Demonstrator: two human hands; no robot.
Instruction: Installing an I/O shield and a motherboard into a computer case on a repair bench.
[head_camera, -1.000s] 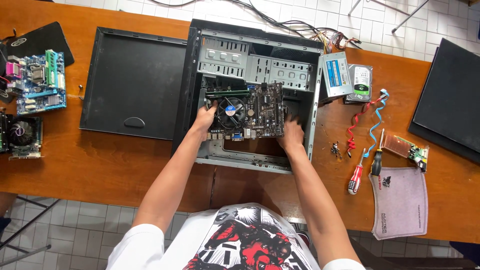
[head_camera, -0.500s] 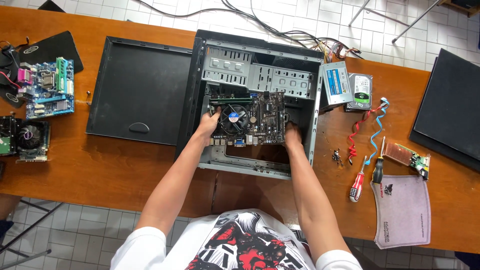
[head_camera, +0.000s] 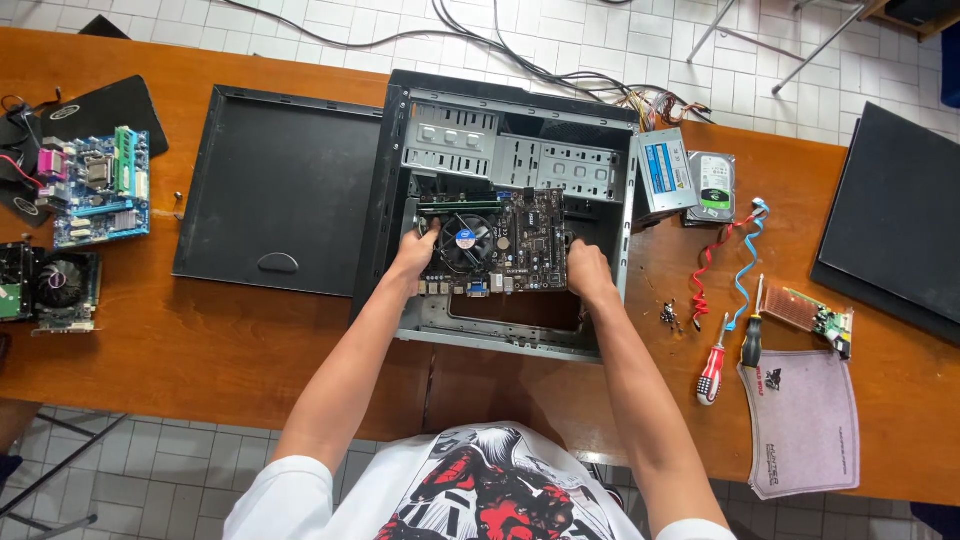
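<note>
An open black computer case lies on its side in the middle of a brown wooden table. Inside it sits a dark motherboard with a round black cooler fan. My left hand grips the motherboard's left edge beside the fan. My right hand holds its right edge near the case wall. Silver drive bays fill the far part of the case.
The case's black side panel lies to the left. A blue motherboard and a fan card sit at far left. A power supply, hard drive, cables, two screwdrivers, expansion card and grey cloth lie right.
Both hands and the motherboard have shifted slightly toward the far side of the case. The view has drifted a little.
</note>
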